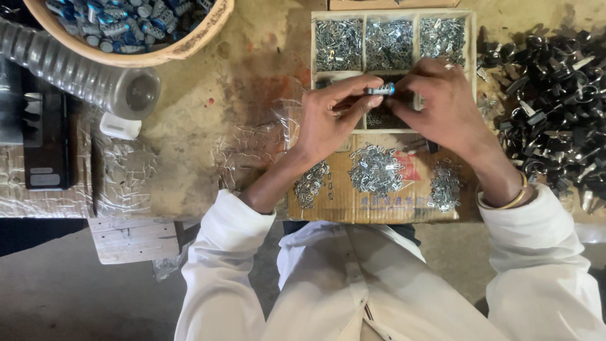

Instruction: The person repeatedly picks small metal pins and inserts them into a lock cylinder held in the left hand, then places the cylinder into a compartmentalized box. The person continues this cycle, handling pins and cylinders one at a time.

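Note:
My left hand (331, 120) and my right hand (442, 104) meet over a compartmented wooden tray (472, 44). Between their fingertips they pinch a small silver and blue cylindrical piece (380, 89), held level just above the tray's lower compartments. The tray's upper compartments hold several small silver metal parts (390, 41). Below the hands, three heaps of similar silver parts (375, 169) lie on a piece of brown cardboard (379, 205). Both wrists come out of white sleeves, and a gold bangle (514, 199) circles the right wrist.
A round bowl (189, 47) of blue and silver pieces stands at the top left. A clear ribbed plastic bottle (76, 72) lies beside it. A heap of black parts (555, 107) covers the right side. A dark flat device (45, 142) lies far left, with crumpled clear plastic (246, 151) nearby.

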